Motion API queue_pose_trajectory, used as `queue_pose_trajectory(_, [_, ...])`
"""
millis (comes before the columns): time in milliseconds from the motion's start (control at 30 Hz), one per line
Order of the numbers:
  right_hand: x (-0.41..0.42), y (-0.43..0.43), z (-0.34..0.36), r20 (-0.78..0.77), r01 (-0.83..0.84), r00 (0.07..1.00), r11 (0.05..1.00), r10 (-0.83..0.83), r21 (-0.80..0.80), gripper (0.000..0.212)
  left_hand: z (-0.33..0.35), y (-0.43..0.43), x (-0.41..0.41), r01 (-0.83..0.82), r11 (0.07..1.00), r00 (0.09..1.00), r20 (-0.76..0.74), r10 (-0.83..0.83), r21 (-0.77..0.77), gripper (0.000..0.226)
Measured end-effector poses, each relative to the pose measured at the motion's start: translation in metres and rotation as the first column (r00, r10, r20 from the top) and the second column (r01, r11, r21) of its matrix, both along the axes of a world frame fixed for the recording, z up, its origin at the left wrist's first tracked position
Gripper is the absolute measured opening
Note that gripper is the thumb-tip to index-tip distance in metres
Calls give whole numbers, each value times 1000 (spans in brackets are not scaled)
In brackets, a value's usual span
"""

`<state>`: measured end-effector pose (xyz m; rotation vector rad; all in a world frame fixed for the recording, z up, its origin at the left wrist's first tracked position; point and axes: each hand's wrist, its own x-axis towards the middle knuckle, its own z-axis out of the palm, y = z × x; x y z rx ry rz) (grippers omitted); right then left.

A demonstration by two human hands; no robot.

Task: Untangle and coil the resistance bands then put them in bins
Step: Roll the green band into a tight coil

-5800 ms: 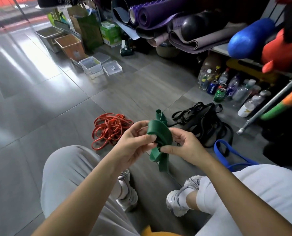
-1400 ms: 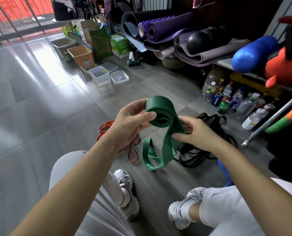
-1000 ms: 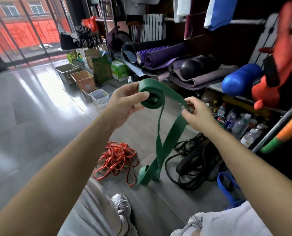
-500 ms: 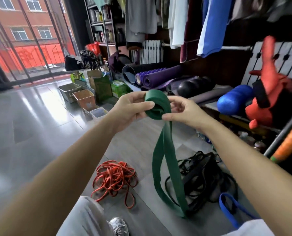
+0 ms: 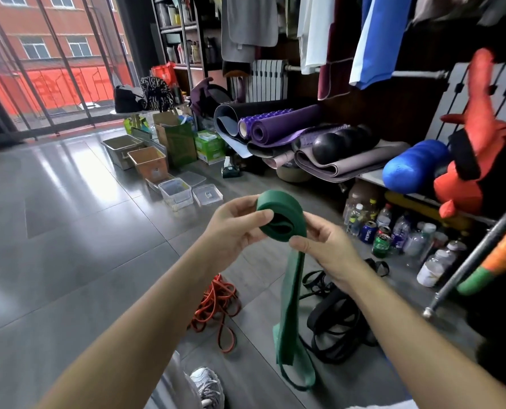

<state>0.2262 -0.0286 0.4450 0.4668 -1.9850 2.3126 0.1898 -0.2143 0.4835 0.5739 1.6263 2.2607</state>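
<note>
As left hand (image 5: 233, 229) and right hand (image 5: 330, 250) pinch it, green band (image 5: 278, 205) hangs.

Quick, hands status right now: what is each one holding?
Left hand: closed, gripping the coiled part of the green band.
Right hand: closed, pinching the same band where its loose tail leaves the coil.

The half-coiled band (image 5: 281, 214) is sitting between the left hand (image 5: 234, 228), gripping at its nine o'clock, and the right hand (image 5: 328, 246), pinching at four. Its tail is dangling at six, between a tangle of thin bands (image 5: 216, 308) at seven and a heap of wide bands (image 5: 334, 320) at five. Storage bins (image 5: 176, 191) are standing at ten o'clock, bottles (image 5: 393, 231) at three, rolled mats (image 5: 275, 128) at twelve.
</note>
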Motion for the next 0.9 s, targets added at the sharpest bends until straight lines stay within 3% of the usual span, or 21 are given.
queue_pose_trajectory(100, [6, -3, -17, 28, 47, 999, 995, -45, -86, 48, -19, 2, 13, 60, 993, 991, 114, -71, 101, 37])
queue_pose_trajectory(167, [11, 2, -22, 47, 46, 998, 999, -46, -4, 43, -25, -1, 18, 86, 995, 990, 112, -80, -47, 41])
queue_pose_trajectory(200, [13, 6, -25, 59, 36, 997, 997, -40, 71, 41, -25, -3, 19, 82, 970, 996, 50, -72, -227, 46])
queue_pose_trajectory(233, [15, 10, -27, 72, 22, 997, 985, -34, 170, 42, -23, -7, 18, 44, 893, 996, -55, -77, -449, 55])
queue_pose_trajectory(300, [18, 14, -29, 92, 2, 995, 907, -45, 420, 43, -18, -9, 17, -120, 627, 940, -292, -178, -770, 73])
queue_pose_trajectory(367, [20, 10, -30, 94, 2, 993, 796, -73, 606, 40, -13, -3, 19, -237, 414, 835, -402, -376, -879, 74])
queue_pose_trajectory(433, [22, 5, -31, 87, -3, 993, 715, -81, 699, 45, -13, 6, 22, -292, 250, 765, -383, -518, -923, 62])
queue_pose_trajectory(533, [24, 1, -33, 99, -10, 991, 674, -94, 739, 52, -17, 13, 25, -315, 107, 767, -319, -556, -943, 54])
queue_pose_trajectory(633, [29, 4, -38, 105, 0, 988, 686, -110, 728, 49, -26, 11, 26, -302, 125, 783, -320, -534, -945, 52])
queue_pose_trajectory(700, [34, 4, -41, 104, 11, 988, 716, -116, 698, 47, -33, 7, 28, -312, 195, 779, -368, -508, -930, 49])
queue_pose_trajectory(767, [38, 4, -42, 96, 34, 988, 769, -124, 638, 48, -39, 2, 28, -274, 317, 806, -397, -440, -908, 48])
queue_pose_trajectory(900, [40, 10, -50, 92, 16, 993, 877, -69, 481, 53, -43, -14, 28, -71, 614, 922, -286, -259, -786, 50])
